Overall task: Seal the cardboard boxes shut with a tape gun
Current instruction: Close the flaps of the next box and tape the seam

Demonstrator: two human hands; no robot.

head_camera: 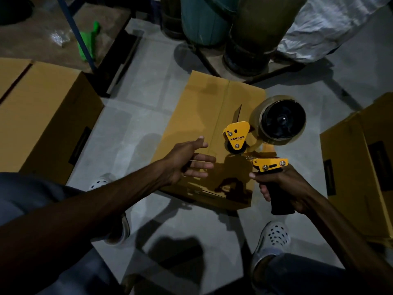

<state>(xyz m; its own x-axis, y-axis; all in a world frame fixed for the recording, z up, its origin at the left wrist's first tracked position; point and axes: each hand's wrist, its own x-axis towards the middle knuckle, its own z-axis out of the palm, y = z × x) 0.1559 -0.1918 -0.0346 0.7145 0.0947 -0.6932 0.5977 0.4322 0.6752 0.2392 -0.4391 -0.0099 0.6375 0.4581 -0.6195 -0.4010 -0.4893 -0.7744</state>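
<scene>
You're in a dim storeroom or warehouse: 3 cardboard boxes [204, 116] on a concrete floor [136, 124], big drums [251, 35] behind.

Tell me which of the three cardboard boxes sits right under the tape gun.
The middle box, lying between the feet. The tape gun in the right hand hangs over it; the left box and right box stand off to the sides.

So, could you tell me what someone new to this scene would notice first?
Most striking is the yellow tape gun with its clear tape roll, gripped by the right hand over the middle cardboard box on the floor. The left hand reaches open-fingered over that box's near left part. More boxes flank it, one at left and one at right.
</scene>
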